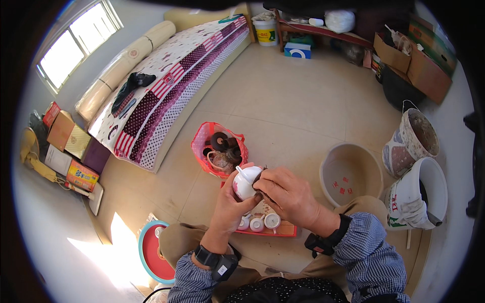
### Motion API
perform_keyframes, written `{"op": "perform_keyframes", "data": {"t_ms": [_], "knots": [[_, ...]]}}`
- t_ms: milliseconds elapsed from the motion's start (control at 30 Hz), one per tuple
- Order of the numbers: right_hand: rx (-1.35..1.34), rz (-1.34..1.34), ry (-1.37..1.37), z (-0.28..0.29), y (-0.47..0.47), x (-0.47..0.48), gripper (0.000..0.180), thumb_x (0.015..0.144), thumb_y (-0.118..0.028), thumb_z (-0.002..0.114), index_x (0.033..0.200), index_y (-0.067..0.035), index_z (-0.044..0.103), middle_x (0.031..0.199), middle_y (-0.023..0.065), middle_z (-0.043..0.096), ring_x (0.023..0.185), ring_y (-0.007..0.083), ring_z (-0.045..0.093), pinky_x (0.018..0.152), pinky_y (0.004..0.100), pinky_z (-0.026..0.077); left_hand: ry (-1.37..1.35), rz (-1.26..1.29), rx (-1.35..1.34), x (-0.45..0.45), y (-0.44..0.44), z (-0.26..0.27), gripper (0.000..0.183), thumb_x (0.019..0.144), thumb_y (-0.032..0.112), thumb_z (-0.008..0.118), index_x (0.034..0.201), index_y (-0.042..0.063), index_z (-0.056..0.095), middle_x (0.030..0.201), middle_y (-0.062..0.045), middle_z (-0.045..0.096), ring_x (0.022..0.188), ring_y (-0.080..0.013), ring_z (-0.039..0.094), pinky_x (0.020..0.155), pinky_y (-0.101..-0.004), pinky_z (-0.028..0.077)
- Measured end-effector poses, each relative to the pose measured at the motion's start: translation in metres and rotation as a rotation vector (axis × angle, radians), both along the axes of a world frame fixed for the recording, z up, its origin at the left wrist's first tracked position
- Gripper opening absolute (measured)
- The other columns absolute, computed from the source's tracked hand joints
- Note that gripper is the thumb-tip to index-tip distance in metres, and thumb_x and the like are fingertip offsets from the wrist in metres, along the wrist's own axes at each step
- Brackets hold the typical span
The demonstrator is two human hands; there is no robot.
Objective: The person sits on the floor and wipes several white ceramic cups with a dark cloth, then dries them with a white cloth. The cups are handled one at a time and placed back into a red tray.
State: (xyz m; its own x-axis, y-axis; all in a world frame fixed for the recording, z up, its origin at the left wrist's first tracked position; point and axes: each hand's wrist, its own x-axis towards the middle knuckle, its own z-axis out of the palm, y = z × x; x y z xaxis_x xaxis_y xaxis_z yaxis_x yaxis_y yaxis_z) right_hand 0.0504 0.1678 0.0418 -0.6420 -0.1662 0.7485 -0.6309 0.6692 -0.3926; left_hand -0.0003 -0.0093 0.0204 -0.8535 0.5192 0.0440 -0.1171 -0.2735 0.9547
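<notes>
A small white porcelain teapot (245,184) with a pink flower print is in my left hand (230,204), its spout towards the upper left. My right hand (290,195) is at the pot's right side, its fingers pinching a dark brown, rough-looking material (261,185) against the pot. Exactly what that material is, I cannot tell, as the fingers cover much of it. Below the hands, several white cups (257,224) stand in a row on a red-edged tray (286,230); crumbs lie on the tray behind them.
Just beyond my hands is a red polka-dot bag (200,142) of dark brown pots and jars. A beige basin (327,170) and buckets (435,185) stand to the right. At the left are a red basin with a blue rim (146,261), a bed (166,98) and stacked boxes (81,170).
</notes>
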Motion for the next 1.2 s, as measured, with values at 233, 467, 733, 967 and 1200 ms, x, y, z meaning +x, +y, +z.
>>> {"op": "perform_keyframes", "data": {"t_ms": [233,467,733,967,1200], "knots": [[-0.217,0.014,-0.168,0.000,0.006,-0.006,0.028,0.075,0.002,0.073,0.101,-0.007,0.067,0.102,0.0079,0.063,0.085,0.0277,0.064,0.067,0.0349,0.053,-0.110,-0.092,0.070,0.002,0.000,-0.001,0.074,0.079,-0.007,0.072,0.146,0.003,0.043,0.130,-0.005,0.058,0.116,-0.0136,0.057,0.098,-0.0292,0.050],[-0.094,0.016,-0.046,-0.001,0.001,0.000,0.022,0.078,-0.001,0.070,0.099,-0.007,0.066,0.098,0.0069,0.062,0.089,0.0273,0.063,0.071,0.0374,0.053,-0.070,-0.056,0.020,0.001,-0.001,-0.002,0.074,0.078,-0.004,0.074,0.145,0.003,0.044,0.126,-0.004,0.058,0.113,-0.0128,0.058,0.096,-0.0286,0.050],[-0.357,0.104,-0.209,-0.004,0.008,-0.006,0.018,0.085,0.005,0.063,0.101,-0.004,0.066,0.102,0.0083,0.059,0.079,0.0173,0.059,0.068,0.0278,0.049,-0.097,-0.082,0.114,0.003,-0.001,-0.001,0.078,0.075,-0.006,0.075,0.146,0.004,0.043,0.134,-0.007,0.057,0.120,-0.0153,0.057,0.101,-0.0312,0.048],[-0.833,0.193,-0.647,-0.017,0.005,-0.010,0.013,0.097,-0.005,0.059,0.110,-0.003,0.062,0.096,0.0022,0.062,0.085,0.0075,0.059,0.075,0.0228,0.049,-0.046,-0.073,0.222,0.001,-0.002,0.001,0.081,0.073,-0.011,0.074,0.146,0.007,0.043,0.146,-0.009,0.049,0.130,-0.0191,0.052,0.108,-0.0356,0.044],[-1.136,0.296,-0.821,-0.024,0.005,-0.010,0.017,0.100,-0.008,0.058,0.116,-0.004,0.060,0.104,0.0008,0.063,0.096,0.0068,0.058,0.085,0.0237,0.049,-0.067,-0.080,0.079,-0.002,-0.005,0.000,0.093,0.073,-0.003,0.078,0.153,0.011,0.033,0.144,-0.006,0.048,0.131,-0.0204,0.050,0.106,-0.0371,0.045]]}}
